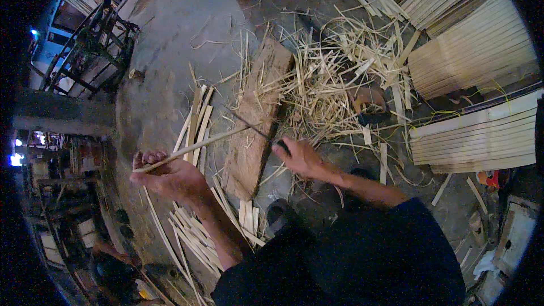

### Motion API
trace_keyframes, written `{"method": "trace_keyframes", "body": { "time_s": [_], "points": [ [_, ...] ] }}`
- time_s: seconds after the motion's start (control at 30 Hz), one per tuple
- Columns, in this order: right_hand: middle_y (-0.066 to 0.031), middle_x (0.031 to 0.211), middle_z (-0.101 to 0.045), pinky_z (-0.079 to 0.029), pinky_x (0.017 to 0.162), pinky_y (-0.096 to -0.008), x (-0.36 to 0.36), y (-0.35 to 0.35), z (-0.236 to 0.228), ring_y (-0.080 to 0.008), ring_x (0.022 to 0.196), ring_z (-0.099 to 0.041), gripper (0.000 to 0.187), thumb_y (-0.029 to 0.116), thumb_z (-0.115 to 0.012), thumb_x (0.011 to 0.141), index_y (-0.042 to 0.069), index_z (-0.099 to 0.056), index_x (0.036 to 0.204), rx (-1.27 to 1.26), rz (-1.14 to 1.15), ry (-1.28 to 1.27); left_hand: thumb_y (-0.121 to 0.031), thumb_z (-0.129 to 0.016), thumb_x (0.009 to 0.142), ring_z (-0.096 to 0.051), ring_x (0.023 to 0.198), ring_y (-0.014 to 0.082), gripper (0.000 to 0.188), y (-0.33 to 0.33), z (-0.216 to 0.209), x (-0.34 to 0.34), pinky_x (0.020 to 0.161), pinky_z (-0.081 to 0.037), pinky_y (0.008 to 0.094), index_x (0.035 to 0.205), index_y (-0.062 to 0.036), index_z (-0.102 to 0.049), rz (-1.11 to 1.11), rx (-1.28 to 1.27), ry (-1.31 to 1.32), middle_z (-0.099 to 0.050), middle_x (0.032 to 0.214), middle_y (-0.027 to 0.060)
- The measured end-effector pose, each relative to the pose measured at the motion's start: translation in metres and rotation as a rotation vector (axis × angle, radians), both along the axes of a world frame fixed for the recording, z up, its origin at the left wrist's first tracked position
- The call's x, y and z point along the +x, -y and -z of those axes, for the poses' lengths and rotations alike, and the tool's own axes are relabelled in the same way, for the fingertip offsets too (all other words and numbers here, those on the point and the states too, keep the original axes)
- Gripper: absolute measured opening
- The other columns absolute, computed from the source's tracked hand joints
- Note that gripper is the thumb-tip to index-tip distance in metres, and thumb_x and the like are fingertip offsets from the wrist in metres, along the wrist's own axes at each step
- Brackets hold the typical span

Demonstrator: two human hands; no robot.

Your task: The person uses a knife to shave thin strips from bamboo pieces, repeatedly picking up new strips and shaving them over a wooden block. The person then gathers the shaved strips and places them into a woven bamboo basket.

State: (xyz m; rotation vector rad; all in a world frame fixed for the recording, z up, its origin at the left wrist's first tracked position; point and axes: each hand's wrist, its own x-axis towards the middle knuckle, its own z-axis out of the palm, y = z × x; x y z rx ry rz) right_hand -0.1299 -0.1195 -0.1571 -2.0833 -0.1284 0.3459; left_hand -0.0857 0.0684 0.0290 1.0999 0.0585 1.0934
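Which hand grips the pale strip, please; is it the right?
No, the left hand grips the strip; the right hand holds a knife.

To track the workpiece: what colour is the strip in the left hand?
The strip is pale tan, clearest in the head view.

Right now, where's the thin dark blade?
In the head view, just left of centre: the blade extends from the right hand over the wooden board, beside the pale strip.

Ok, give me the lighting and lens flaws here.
Head view throughout: black vignetting fills the corners; bluish-white glare burns at the left edge; slatted panels at right look bowed, likely by the fisheye; the dark clothing sinks near black; the left hand and right hand are readable, slightly soft.
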Motion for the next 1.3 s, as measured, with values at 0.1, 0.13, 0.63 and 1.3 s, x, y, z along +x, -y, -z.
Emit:
{"method": "trace_keyframes", "body": {
  "time_s": [0.1, 0.13, 0.63, 1.3],
  "points": [
    [-0.0282, 0.077, -0.059, -0.048, 0.066, -0.0484, -0.013, -0.018, -0.045, -0.0421, 0.079, -0.062, 0.043, 0.041, -0.051, 0.091, 0.001, -0.051, 0.105, 0.234, -0.017, 0.101, -0.038, -0.049, 0.096, -0.04, 0.061, 0.0107, 0.031, 0.007, 0.016, 0.005, 0.053, -0.034, 0.0262, 0.086, -0.0086, -0.044, -0.26, 0.463, -0.037, -0.041, 0.068, 0.0022],
    [-0.0284, 0.076, -0.059, -0.048, 0.066, -0.0484, -0.017, -0.023, -0.059, -0.0421, 0.08, -0.062, 0.042, 0.041, -0.051, 0.091, 0.002, -0.051, 0.106, 0.33, -0.035, 0.146, -0.038, -0.049, 0.096, -0.041, 0.062, 0.011, 0.027, -0.001, 0.021, 0.001, 0.054, -0.036, 0.0268, 0.091, -0.0118, -0.045, -0.144, 0.369, -0.036, -0.045, 0.071, 0.0017],
    [-0.0275, 0.077, -0.06, -0.045, 0.062, -0.0498, 0.01, 0.008, 0.009, -0.0448, 0.071, -0.059, 0.043, 0.042, -0.048, 0.092, 0.0, -0.053, 0.098, 0.023, 0.081, -0.079, -0.039, -0.046, 0.097, -0.036, 0.061, 0.0112, 0.032, 0.009, -0.008, 0.02, 0.057, -0.034, 0.0263, 0.087, -0.009, -0.047, -0.271, 0.209, -0.114, -0.038, 0.067, -0.0004],
    [-0.0239, 0.077, -0.062, -0.049, 0.061, -0.0447, -0.012, -0.023, -0.024, -0.0406, 0.074, -0.063, 0.042, 0.037, -0.053, 0.091, 0.001, -0.052, 0.113, 0.213, 0.015, 0.097, -0.041, -0.041, 0.098, -0.042, 0.071, 0.013, 0.037, 0.002, 0.002, 0.023, 0.068, -0.035, 0.0268, 0.083, -0.008, -0.046, -0.229, 0.128, -0.179, -0.043, 0.075, 0.0009]
  ]
}}
